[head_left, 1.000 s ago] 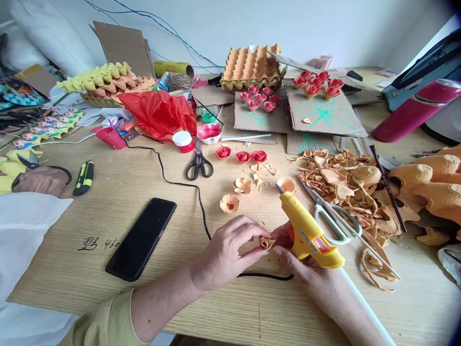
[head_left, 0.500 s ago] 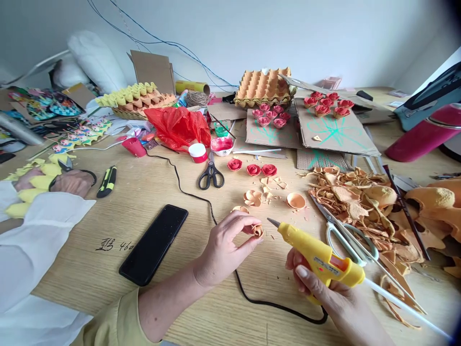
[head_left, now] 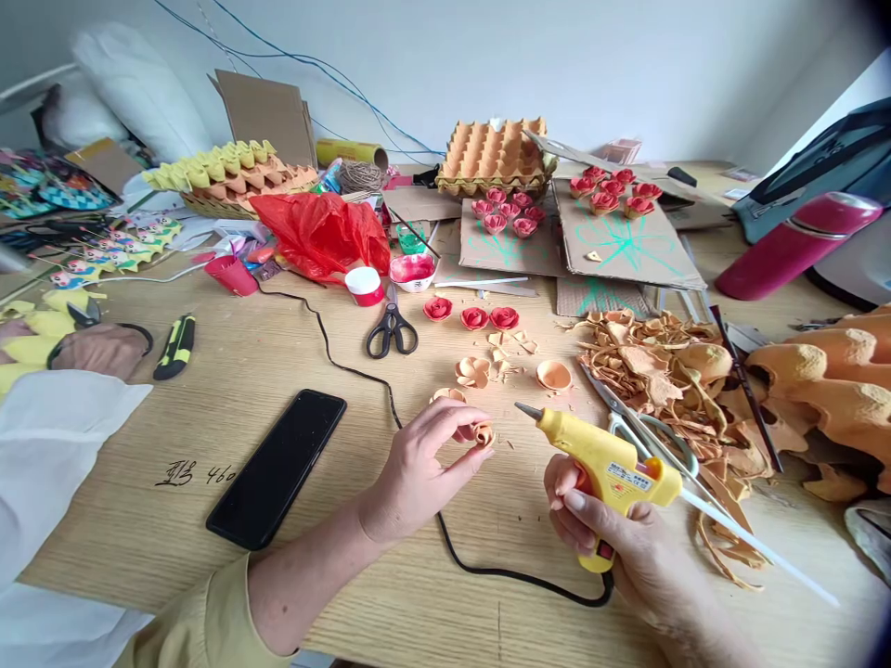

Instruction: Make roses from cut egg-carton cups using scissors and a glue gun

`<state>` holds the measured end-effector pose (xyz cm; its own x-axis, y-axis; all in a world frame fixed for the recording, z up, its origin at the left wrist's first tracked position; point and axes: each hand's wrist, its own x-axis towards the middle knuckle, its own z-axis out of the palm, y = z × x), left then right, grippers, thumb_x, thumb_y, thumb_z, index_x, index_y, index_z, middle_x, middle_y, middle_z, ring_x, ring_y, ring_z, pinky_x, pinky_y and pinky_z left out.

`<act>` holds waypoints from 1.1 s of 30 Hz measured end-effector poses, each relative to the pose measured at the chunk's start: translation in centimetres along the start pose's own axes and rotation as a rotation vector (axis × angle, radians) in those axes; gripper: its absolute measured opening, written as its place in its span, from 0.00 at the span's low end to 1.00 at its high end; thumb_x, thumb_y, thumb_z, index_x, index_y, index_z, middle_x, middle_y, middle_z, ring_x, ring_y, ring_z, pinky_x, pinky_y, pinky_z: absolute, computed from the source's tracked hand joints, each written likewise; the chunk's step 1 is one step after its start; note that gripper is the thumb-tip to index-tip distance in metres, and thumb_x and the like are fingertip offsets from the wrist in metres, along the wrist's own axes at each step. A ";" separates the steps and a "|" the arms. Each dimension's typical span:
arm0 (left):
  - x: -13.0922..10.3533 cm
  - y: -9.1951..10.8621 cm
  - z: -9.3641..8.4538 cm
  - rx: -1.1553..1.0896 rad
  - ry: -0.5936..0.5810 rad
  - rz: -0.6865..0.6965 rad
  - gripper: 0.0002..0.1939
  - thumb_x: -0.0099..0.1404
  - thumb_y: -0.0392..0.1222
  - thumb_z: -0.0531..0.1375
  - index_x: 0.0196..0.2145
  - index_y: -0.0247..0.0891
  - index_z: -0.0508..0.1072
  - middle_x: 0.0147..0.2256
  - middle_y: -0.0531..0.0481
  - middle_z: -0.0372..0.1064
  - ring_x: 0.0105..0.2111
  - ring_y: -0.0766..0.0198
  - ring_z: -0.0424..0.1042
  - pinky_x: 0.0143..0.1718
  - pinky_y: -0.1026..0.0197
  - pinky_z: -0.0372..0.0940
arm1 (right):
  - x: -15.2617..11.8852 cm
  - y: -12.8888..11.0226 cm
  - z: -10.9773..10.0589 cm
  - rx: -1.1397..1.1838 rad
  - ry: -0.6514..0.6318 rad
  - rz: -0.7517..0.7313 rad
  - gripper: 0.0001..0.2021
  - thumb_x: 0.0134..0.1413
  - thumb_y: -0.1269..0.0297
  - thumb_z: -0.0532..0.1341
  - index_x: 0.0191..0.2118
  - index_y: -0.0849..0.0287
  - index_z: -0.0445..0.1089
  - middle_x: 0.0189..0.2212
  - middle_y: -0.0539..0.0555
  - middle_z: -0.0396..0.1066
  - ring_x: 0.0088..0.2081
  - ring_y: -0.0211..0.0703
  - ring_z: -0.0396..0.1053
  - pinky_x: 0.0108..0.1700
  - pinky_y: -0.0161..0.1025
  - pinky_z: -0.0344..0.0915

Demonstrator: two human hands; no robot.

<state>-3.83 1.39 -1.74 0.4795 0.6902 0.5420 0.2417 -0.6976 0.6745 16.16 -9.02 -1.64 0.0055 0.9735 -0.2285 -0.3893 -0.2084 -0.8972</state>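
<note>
Between thumb and fingertips, my left hand [head_left: 424, 468] pinches a small rolled orange rosebud [head_left: 483, 433]. My right hand [head_left: 613, 529] is wrapped round the handle of a yellow glue gun [head_left: 591, 447]; its dark nozzle points left, a short gap from the rosebud. A white glue stick [head_left: 758, 543] sticks out of the gun's back. Just beyond my left hand lie an orange petal flower [head_left: 473, 372] and, further right, an orange cup [head_left: 554, 375]. Three red roses [head_left: 474, 318] sit behind them.
A black phone [head_left: 277, 468] lies left of my forearm. Black scissors [head_left: 392, 329], light-handled scissors [head_left: 654, 441] and orange scraps [head_left: 647, 362] lie beyond. A co-worker's hand [head_left: 104, 350] holds dark-handled scissors at the left. The gun's black cord [head_left: 501, 572] crosses the table.
The view has shifted, moving most things left in the picture. The glue gun has tilted slightly, with more of its handle showing, and its nozzle is a little further from the rosebud.
</note>
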 end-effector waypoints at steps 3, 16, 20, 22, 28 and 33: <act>0.0 0.1 0.0 0.006 -0.002 -0.010 0.13 0.64 0.30 0.65 0.45 0.37 0.73 0.38 0.49 0.73 0.34 0.68 0.73 0.39 0.64 0.73 | 0.1 0.0 -0.1 -0.077 -0.037 -0.009 0.16 0.56 0.49 0.65 0.31 0.57 0.68 0.26 0.46 0.61 0.21 0.32 0.52 0.24 0.35 0.52; 0.0 0.1 -0.1 -0.046 0.031 -0.027 0.13 0.65 0.30 0.64 0.47 0.38 0.74 0.38 0.49 0.73 0.36 0.66 0.74 0.38 0.64 0.74 | -0.5 1.0 -0.2 -0.401 0.062 0.047 0.22 0.56 0.41 0.63 0.28 0.57 0.65 0.21 0.47 0.57 0.24 0.36 0.53 0.25 0.35 0.53; 0.1 0.3 -0.1 -0.042 0.037 -0.016 0.12 0.65 0.30 0.64 0.46 0.37 0.74 0.39 0.48 0.73 0.35 0.67 0.74 0.39 0.64 0.75 | -0.5 0.9 -0.2 -0.448 0.091 0.058 0.23 0.54 0.39 0.63 0.28 0.57 0.67 0.21 0.47 0.59 0.24 0.37 0.55 0.26 0.36 0.56; 0.1 0.3 -0.1 -0.041 0.039 -0.004 0.12 0.65 0.30 0.64 0.47 0.37 0.74 0.39 0.48 0.73 0.34 0.68 0.75 0.39 0.64 0.75 | -0.5 0.9 -0.2 -0.467 0.114 0.045 0.23 0.53 0.38 0.63 0.29 0.57 0.69 0.21 0.48 0.61 0.24 0.38 0.57 0.26 0.36 0.59; 0.0 0.2 -0.1 -0.036 0.041 0.014 0.13 0.65 0.30 0.64 0.47 0.38 0.74 0.39 0.47 0.74 0.35 0.66 0.76 0.39 0.62 0.76 | -0.5 1.4 -0.5 -0.508 0.181 0.042 0.24 0.50 0.37 0.65 0.31 0.57 0.72 0.21 0.49 0.65 0.24 0.40 0.63 0.25 0.36 0.63; 0.0 0.1 -0.1 -0.048 0.031 0.020 0.14 0.64 0.29 0.64 0.48 0.38 0.74 0.39 0.47 0.74 0.35 0.66 0.76 0.39 0.62 0.76 | -0.7 1.4 -0.2 -0.516 0.217 0.044 0.23 0.50 0.38 0.66 0.30 0.56 0.72 0.21 0.50 0.66 0.24 0.40 0.64 0.25 0.36 0.62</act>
<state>-3.90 1.33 -1.64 0.4575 0.6826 0.5699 0.1918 -0.7015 0.6863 15.76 -10.00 -2.85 0.2097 0.9326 -0.2936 0.1070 -0.3204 -0.9412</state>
